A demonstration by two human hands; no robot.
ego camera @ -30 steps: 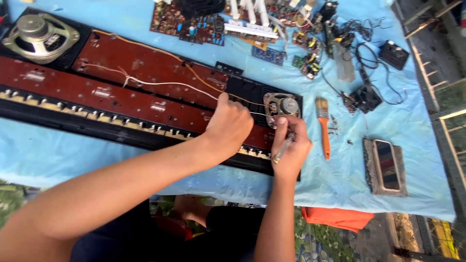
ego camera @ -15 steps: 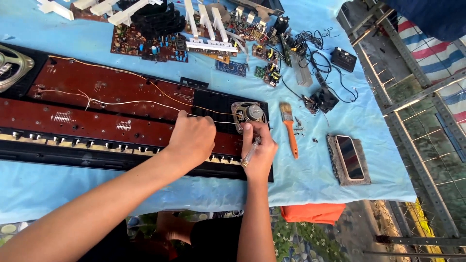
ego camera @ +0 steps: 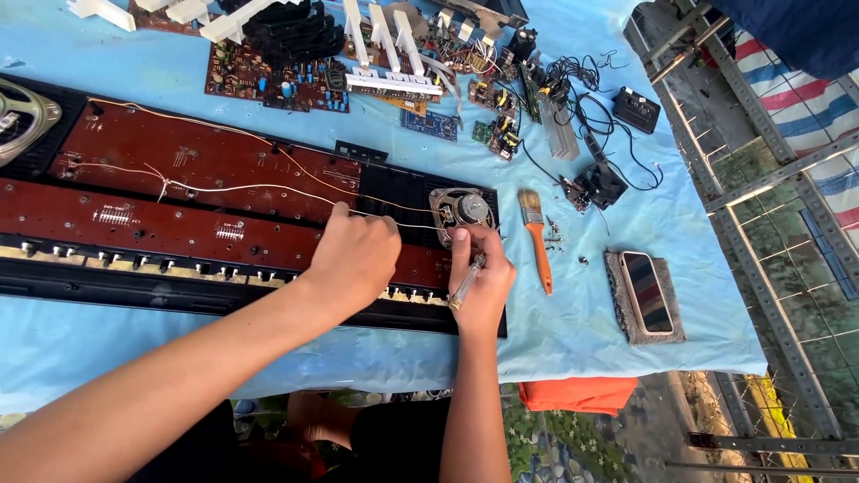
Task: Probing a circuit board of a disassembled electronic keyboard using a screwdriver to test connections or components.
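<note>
Opened keyboard (ego camera: 224,215) lay face-down across the desk (ego camera: 626,161), red-brown boards (ego camera: 179,228) exposed, thin white wire (ego camera: 268,188) trailing over them. Small round speaker (ego camera: 462,210) sat at its right end, just above both hands. Left hand (ego camera: 356,259) pressed flat on the lower board, fingers curled loosely, holding nothing that showed. Right hand (ego camera: 481,279) closed its fingers around a clear-handled screwdriver (ego camera: 467,284), tip hidden behind the hand, pointing roughly toward the speaker's lower edge.

Step in hand, as a judgement: working a fastener or joint right beside the speaker, left hand steadying the board. Cannot tell if the tip was seated. Next move would call for keeping the tool upright on that spot, steady pressure, and the wire kept out from under the left hand.

Orange-handled brush (ego camera: 537,241) lay just right of the keyboard, phone (ego camera: 646,291) on a grey pad further right. Loose circuit boards (ego camera: 277,76), white key strips (ego camera: 385,54) and black cables (ego camera: 582,98) at the far edge, well apart from the hands
</note>
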